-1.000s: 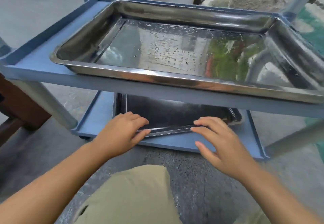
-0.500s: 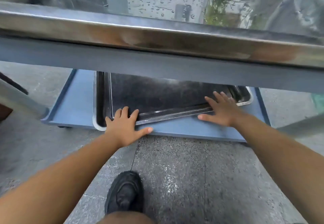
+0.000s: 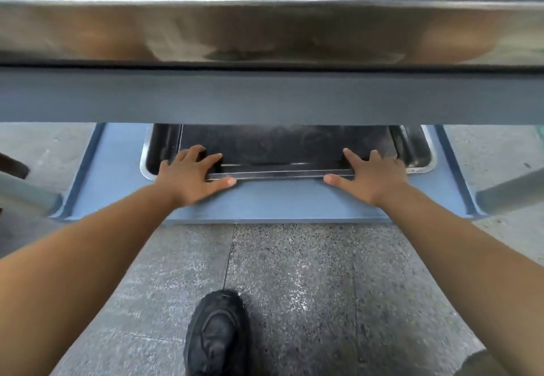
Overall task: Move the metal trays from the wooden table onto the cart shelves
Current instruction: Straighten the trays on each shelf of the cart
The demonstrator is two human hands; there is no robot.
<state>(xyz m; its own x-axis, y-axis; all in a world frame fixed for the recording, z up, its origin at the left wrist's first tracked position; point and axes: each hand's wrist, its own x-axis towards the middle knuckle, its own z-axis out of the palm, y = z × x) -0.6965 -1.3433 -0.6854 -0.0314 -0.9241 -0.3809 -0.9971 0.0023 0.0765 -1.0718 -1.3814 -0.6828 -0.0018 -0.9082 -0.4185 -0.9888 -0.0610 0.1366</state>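
**Both shelves loaded, lower tray being seated**

Your left hand (image 3: pixel 191 178) and right hand (image 3: pixel 374 178) press flat on the near rim of the dark tray (image 3: pixel 279 152). Your fingers (image 3: pixel 212 159) are straight and grip nothing. Beyond them the tray looks empty and seems nested in a bright-rimmed tray (image 3: pixel 428 163) on the lower shelf (image 3: pixel 279 202). Above your fingers sits the upper tray (image 3: pixel 265 31). The table is not visible, so I cannot tell what remains.

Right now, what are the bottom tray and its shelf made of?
The bottom tray looks like metal, likely stainless steel: its rim shines silver and its dark floor gleams faintly. The shelf has a flat, matte, even blue colour, so it may be painted metal or plastic; I can't tell which.
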